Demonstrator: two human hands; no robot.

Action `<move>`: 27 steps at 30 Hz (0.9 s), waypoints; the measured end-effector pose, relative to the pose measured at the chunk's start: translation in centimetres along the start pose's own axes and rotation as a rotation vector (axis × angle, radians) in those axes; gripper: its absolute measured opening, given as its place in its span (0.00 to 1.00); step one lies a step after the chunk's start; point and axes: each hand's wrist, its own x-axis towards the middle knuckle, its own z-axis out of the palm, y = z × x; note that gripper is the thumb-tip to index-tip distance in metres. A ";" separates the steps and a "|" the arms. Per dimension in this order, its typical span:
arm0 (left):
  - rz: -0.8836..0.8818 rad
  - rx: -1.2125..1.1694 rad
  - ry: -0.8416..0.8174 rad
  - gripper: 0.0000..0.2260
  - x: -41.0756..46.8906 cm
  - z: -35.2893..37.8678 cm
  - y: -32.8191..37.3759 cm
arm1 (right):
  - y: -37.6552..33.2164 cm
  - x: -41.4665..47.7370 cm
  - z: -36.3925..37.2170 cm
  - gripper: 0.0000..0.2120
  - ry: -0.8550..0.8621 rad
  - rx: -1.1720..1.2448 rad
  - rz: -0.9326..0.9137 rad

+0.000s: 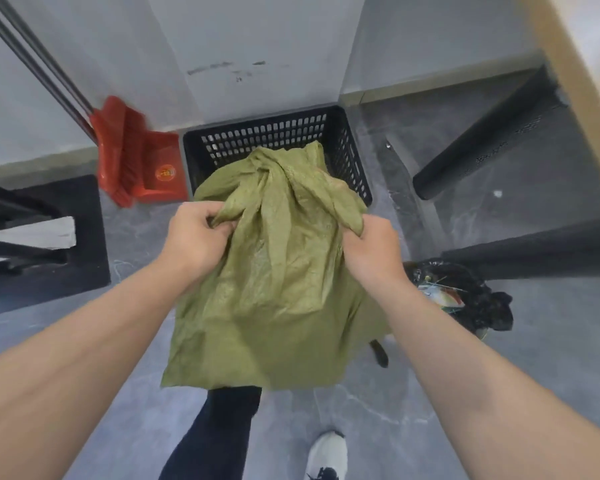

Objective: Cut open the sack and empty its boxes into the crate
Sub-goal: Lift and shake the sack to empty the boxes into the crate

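Nearest: hem of green woven sack [274,306], limp, hanging above the floor over a dark trouser leg [215,434]. Judged soft, light, slippery; best gripped by bunched cloth near the corners. Long axis near to far, far end dipping into the black slatted crate [347,150]. Left hand [196,237] and right hand [371,247] clenched on gathered fabric. No boxes visible. Far left: red dustpan [153,168].
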 end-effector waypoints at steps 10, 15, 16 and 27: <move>-0.076 0.120 -0.068 0.12 14.4 0.5 3.5 | -6.1 14.8 0.9 0.18 0.054 0.043 0.240; -0.198 0.031 -0.061 0.08 19.6 1.6 3.3 | -6.4 19.5 2.6 0.19 0.128 0.122 0.343; -0.243 -0.023 -0.037 0.06 20.4 2.1 3.4 | -6.5 20.2 2.8 0.18 0.139 0.154 0.348; -0.210 0.224 -0.193 0.30 28.0 4.1 6.5 | -6.1 27.9 5.2 0.25 -0.065 0.271 0.256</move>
